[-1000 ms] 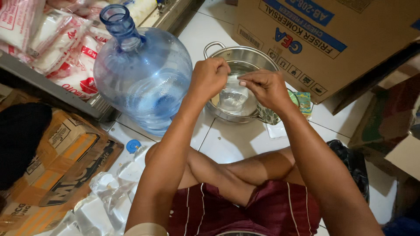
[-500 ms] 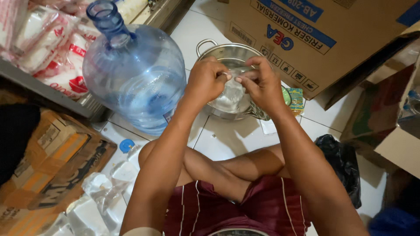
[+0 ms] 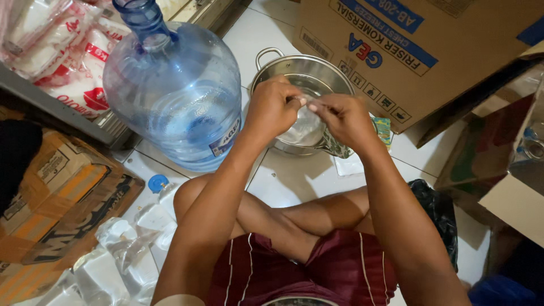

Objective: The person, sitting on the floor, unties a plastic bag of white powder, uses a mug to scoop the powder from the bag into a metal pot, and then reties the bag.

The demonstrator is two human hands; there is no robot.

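I pinch a clear plastic bag by its top edge, my left hand and right hand each in a closed grip on it, fingertips almost meeting. The bag hangs below my grip, inside a steel pot on the tiled floor. Just left of my left grip stands a big blue water jug. Beyond my right grip leans a cardboard box. Nearer me, under my forearms, are my crossed legs; filled clear bags lie down to the left.
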